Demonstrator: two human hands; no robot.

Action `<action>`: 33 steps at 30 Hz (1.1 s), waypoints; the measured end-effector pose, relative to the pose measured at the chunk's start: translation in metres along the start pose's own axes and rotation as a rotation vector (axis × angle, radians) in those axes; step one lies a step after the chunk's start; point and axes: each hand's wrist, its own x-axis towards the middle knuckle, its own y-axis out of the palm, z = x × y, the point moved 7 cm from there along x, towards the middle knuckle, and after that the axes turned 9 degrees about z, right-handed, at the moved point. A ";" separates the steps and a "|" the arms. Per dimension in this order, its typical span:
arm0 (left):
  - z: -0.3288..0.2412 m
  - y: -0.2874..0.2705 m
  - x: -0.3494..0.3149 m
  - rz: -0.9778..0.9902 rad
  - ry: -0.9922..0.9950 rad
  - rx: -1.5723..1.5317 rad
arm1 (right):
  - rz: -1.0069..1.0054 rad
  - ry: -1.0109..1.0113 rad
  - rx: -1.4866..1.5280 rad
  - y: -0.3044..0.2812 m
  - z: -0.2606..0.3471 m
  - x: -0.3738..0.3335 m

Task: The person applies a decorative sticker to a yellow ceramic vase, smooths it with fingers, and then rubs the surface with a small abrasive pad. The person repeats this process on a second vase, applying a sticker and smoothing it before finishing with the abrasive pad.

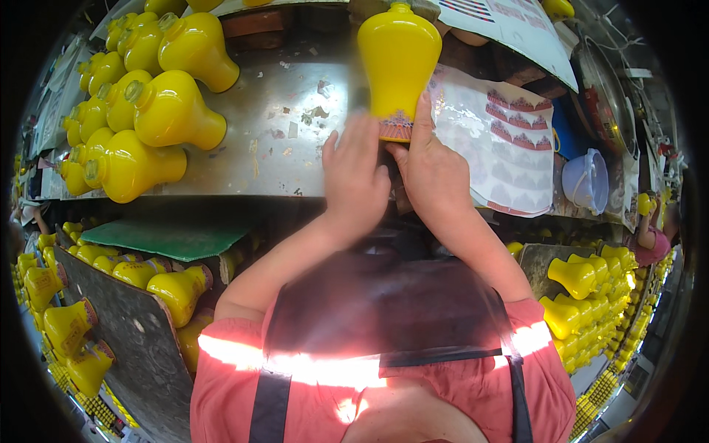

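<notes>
Metal worktop (281, 159), spanning 10 to 2 o'clock: scraps adhere to its surface; a stray piece could mark wet or tacky work. Printed sheet (509, 159) at 2 o'clock: lies near the right hand (437, 170); a wrist could drag it. Lying vases (181, 111) at 10 o'clock: closely packed; one nudge could set several rolling. Yellow vase (399, 59), just past 12 o'clock, neck pointing away: support under it cannot be confirmed; a weak hold at the base could let it slip. Right hand, at its 5 o'clock: index finger along the side, thumb at the base; pressure cannot be told. Left hand (356, 166), at its 7 o'clock: fingers extended, together, blurred; contact unclear. Patterned band (396, 126), round the base: uneven rubbing could crease or shift it.
</notes>
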 end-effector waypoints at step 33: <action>0.007 -0.030 0.035 -0.047 -0.138 -0.165 | 0.026 -0.003 0.388 -0.015 -0.014 0.020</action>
